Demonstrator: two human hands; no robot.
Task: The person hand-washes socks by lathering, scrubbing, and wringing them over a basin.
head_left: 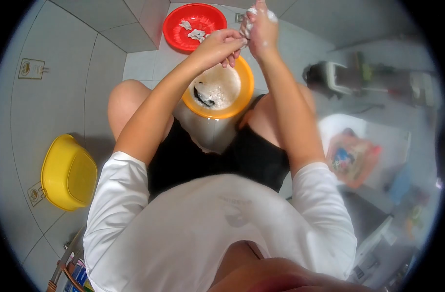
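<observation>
An orange basin (248, 92) with cloudy, foamy water stands on the floor between the knees, and a dark cloth (202, 97) lies partly in the suds. Over its far edge, my left hand (226, 46) has its thumb and forefinger pinched together close to the other hand; what they grip is too small to name. My right hand (262, 31), raised to the right of it, is closed around a white, foamy thing (252, 20) that I cannot make out clearly. Foam clings to the right hand's fingers and palm.
Beyond the orange basin, a red basin (170, 30) holds small whitish cloths (197, 35). A yellow basin (69, 173) leans against the tiled wall at left. On the right are a pinkish plastic bag (354, 158) with mixed contents and a blurred black-and-white object (332, 78).
</observation>
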